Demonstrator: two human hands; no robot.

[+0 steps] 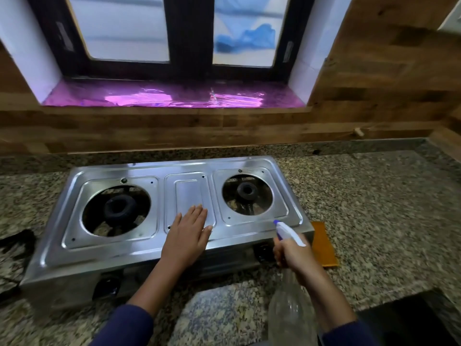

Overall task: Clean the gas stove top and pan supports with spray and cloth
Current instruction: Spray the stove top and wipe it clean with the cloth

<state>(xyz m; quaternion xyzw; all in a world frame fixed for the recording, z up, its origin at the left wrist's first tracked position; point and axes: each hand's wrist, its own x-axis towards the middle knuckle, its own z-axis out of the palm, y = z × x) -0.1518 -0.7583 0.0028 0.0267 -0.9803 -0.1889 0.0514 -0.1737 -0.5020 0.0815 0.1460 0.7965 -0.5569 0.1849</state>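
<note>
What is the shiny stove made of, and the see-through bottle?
The stove top looks like stainless steel: silvery, smooth, with bright reflections. The spray bottle in the right hand seems clear plastic, since the counter shows through it; its nozzle looks like white and purple plastic.

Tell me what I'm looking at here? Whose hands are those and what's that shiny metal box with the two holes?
There is just one picture, taken by a camera worn on a person's head, so you look down at their own two hands. The shiny box is a steel gas stove sitting on a speckled stone counter. The two round holes show the black burners; the pan supports are off. The left hand lies flat and open on the middle of the stove. The right hand holds a clear spray bottle with its white nozzle pointing at the stove. An orange cloth lies on the counter beside the stove's right end.
</note>
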